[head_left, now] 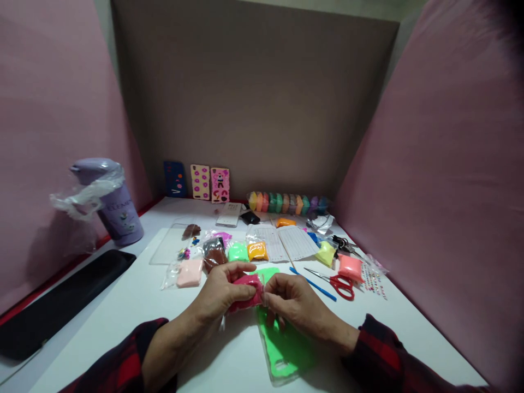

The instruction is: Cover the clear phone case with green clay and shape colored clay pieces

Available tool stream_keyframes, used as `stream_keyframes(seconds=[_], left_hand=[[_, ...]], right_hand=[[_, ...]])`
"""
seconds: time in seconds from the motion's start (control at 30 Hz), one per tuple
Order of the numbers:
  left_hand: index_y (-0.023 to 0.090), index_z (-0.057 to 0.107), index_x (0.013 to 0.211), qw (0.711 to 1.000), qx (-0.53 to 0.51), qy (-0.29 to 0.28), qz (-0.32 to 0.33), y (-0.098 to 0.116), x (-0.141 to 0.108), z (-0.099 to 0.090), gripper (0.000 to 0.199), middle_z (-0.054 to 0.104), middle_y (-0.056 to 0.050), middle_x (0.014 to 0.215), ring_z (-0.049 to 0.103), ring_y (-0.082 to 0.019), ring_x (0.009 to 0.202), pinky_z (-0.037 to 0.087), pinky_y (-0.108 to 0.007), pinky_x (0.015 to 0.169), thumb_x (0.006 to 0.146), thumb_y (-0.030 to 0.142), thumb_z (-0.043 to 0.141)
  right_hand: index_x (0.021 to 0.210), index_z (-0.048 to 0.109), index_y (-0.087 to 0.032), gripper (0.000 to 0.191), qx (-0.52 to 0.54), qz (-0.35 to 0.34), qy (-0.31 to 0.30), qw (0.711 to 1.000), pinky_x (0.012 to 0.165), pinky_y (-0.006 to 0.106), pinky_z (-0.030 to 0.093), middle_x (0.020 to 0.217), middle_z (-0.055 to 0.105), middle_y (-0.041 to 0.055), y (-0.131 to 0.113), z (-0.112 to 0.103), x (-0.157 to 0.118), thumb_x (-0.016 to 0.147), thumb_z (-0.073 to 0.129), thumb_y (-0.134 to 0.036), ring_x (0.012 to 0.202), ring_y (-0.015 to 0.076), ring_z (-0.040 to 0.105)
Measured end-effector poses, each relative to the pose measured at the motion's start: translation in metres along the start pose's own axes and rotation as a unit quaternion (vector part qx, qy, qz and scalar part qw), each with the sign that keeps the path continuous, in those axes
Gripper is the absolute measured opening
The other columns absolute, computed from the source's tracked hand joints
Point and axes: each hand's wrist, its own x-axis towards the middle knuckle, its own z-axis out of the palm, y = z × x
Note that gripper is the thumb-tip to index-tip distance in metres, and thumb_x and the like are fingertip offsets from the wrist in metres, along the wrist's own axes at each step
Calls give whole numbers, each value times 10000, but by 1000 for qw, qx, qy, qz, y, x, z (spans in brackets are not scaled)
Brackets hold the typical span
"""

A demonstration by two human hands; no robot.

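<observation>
In the head view, both hands meet over the near middle of a white bench [123,333]. The left hand [216,292] has a closed grip on a crimson packet [249,280], its thumb lying across the top. The right hand [298,300] is closed too, finger and thumb pinching the clear edge of the same packet. The crimson packet is above the upper part of a phone case covered in bright green [282,352], which lies on the bench, partly hidden by the right hand.

Left of the hands lies a pale pink packet [189,272], and behind them are a brown packet [214,261], a light green packet [238,251] and an orange packet [257,251]. Farther back, an open notebook [301,241] has a thin stick [286,248] across it. To the right lie a blue tool [321,289], red-handled scissors [343,286] with blades pointing left, a yellow packet [325,253], a coral packet [351,267] and a sheet of small gems [375,281].

Three decorated cases [200,182] stand upright against the back wall [254,109], and a row of coloured packets [286,203] lies right of them. On the far left are a purple tumbler [123,213] with clear plastic around its upper part and a long black case [61,305].
</observation>
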Motion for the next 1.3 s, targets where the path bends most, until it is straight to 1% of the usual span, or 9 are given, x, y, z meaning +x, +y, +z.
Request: stream_keyframes(seconds=[0.17, 0.37, 0.53, 0.7, 0.83, 0.97, 1.13, 1.2, 1.3], left_hand=[[106, 646, 977, 1000, -9, 3, -9, 1, -1, 1, 467, 646, -21, 718, 577, -120, 606, 446, -244, 591, 528, 119, 774], [97, 630, 1015, 1000, -8, 6, -16, 1, -1, 0, 473, 657, -45, 757, 598, -141, 644, 465, -271, 625, 559, 108, 753], [97, 638, 993, 1000, -6, 6, -9, 0, 0, 0, 470, 653, -34, 748, 590, -132, 637, 463, -262, 623, 540, 98, 760], [103, 641, 995, 1000, -14, 0, -24, 1, -2, 0, 477, 670, -44, 761, 611, -145, 652, 473, -274, 643, 536, 105, 767], [102, 631, 1018, 999, -27, 6, -36, 4, -3, 2, 492, 677, -49, 751, 614, -146, 641, 476, -274, 635, 543, 100, 763], [92, 633, 1011, 999, -27, 6, -32, 6, -4, 2, 477, 672, -50, 718, 610, -141, 614, 465, -259, 606, 552, 95, 761], [81, 627, 1017, 999, -30, 9, -33, 6, -2, 0, 483, 669, -53, 716, 610, -136, 604, 459, -252, 601, 553, 86, 761], [77, 625, 1019, 999, -30, 14, -37, 6, -2, 0, 493, 665, -51, 712, 607, -134, 597, 460, -254, 602, 547, 89, 765], [82, 629, 1017, 999, -25, 16, -38, 6, -3, 0, 484, 653, -39, 696, 598, -127, 585, 460, -253, 598, 554, 100, 767]], right_hand=[[719, 538, -160, 151, 10, 7, -2, 1000, 360, 145, 347, 503, 593, -35, -1, 0, 0, 820, 552, -271, 361, 53, 479], [733, 559, -148, 168, 33, 8, -10, 999, 371, 154, 375, 508, 589, -34, -2, -1, 1, 791, 607, -298, 377, 61, 506], [712, 552, -146, 186, 14, 7, -4, 1000, 368, 151, 360, 508, 573, -37, -4, 0, 0, 797, 599, -306, 373, 54, 489], [729, 545, -154, 189, -9, 3, -2, 1000, 360, 150, 349, 517, 586, -33, -1, 0, -2, 829, 555, -315, 367, 54, 477], [741, 539, -157, 191, -6, -4, -2, 1000, 365, 149, 354, 516, 591, -33, 1, 0, -1, 845, 536, -317, 365, 53, 477], [752, 538, -160, 170, 6, -4, -9, 1000, 369, 158, 365, 505, 580, -39, 0, -1, -1, 836, 551, -307, 367, 62, 490], [760, 526, -173, 167, 18, -38, -2, 999, 399, 173, 404, 575, 567, -45, 0, -1, -2, 812, 596, -315, 453, 89, 567], [755, 534, -173, 152, 3, -60, 2, 998, 425, 183, 418, 599, 566, -41, 2, -1, -2, 815, 595, -298, 484, 97, 591], [748, 563, -169, 127, -46, -74, 15, 996, 447, 192, 420, 598, 586, -25, 3, -2, -2, 822, 581, -271, 495, 100, 588]])
